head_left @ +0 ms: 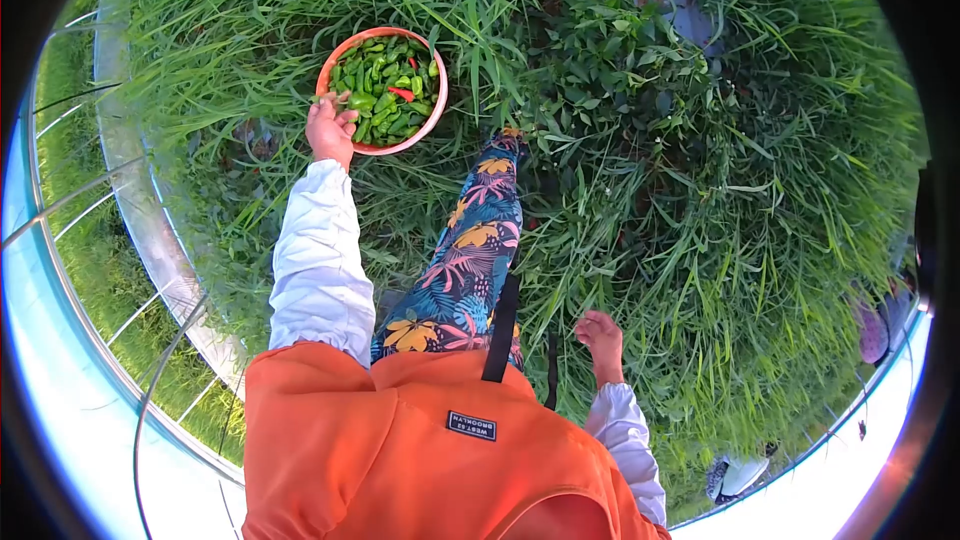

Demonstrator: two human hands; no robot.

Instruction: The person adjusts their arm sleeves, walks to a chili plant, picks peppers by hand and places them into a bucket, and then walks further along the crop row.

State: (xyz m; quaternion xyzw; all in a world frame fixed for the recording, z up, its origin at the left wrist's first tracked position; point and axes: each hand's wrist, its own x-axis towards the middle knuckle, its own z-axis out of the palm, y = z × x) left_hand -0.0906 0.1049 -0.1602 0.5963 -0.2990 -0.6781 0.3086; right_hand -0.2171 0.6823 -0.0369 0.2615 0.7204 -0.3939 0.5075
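Note:
An orange-rimmed round basin (439, 105) full of green peppers (372, 70) rests among tall grass at the upper left. Two red peppers (402, 94) lie among the green ones. My left hand (332, 126) is at the basin's lower left edge, its fingers curled at the rim and beside the peppers; whether they grip anything is unclear. Lower down on the right, my right hand (600, 336) hangs over the grass, away from the basin, with its fingers curled in. Nothing can be made out inside it.
Leafy pepper plants (640, 70) mixed with long grass (760, 340) spread ahead and to the right. Metal hoops (100, 180) and a pale strip (170, 240) run along the left. My patterned trouser leg (470, 240) stands in the grass. Dark and white objects (738, 475) lie at the lower right.

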